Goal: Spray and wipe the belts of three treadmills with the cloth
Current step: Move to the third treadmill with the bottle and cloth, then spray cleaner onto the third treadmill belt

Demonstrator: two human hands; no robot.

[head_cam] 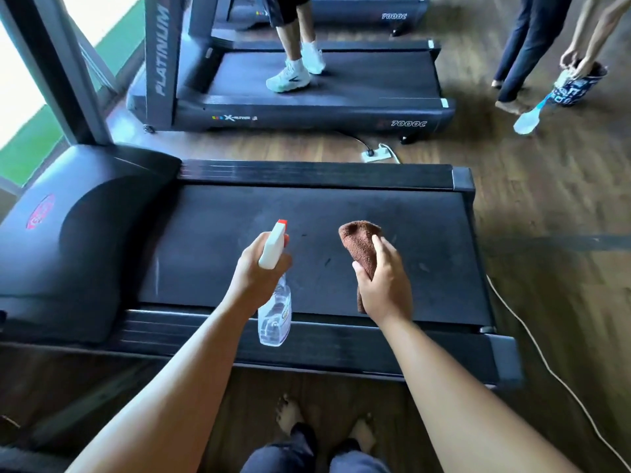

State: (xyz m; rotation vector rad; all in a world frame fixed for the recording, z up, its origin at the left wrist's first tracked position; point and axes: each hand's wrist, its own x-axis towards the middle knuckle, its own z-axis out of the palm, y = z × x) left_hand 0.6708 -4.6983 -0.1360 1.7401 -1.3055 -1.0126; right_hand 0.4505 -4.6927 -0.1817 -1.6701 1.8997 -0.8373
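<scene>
Two hands: the left hand [254, 268] and the right hand [384, 281] are both held over the nearest belt [409, 233], apart from each other.
Left grip: the left hand is curled round the neck of the spray bottle [275, 315], with a finger at the trigger under the white head.
Bottle: clear body with a label, hanging below the hand over the near side rail [341, 346]. The red-tipped nozzle points away, across the belt.
Right grip: the right hand clasps the cloth [360, 238], thumb on the near side and fingers laid over it.
Cloth place: brown and bunched, over the middle of the belt and just right of the bottle. One end sticks up past the fingertips and the other hangs below the palm.
Belt surface: black and dull, with faint pale scuffs, running left to right between two rails. The motor cover [85, 240] with a red oval badge is at its left end.
Second treadmill [375, 110]: beyond the first, marked PLATINUM and 7000C. A person in white trainers [290, 76] is on its belt.
Third treadmill [375, 8]: only partly seen at the top edge.
Floor [546, 199]: wood. A white power strip [377, 153] lies between the two nearer treadmills, and a white cable [546, 363] trails along the right.
Right side: a barefoot person in dark trousers [522, 46] has both hands at a blue and white bag [577, 87].
Bottom edge: the wearer's bare feet [290, 414] are near the rail.
</scene>
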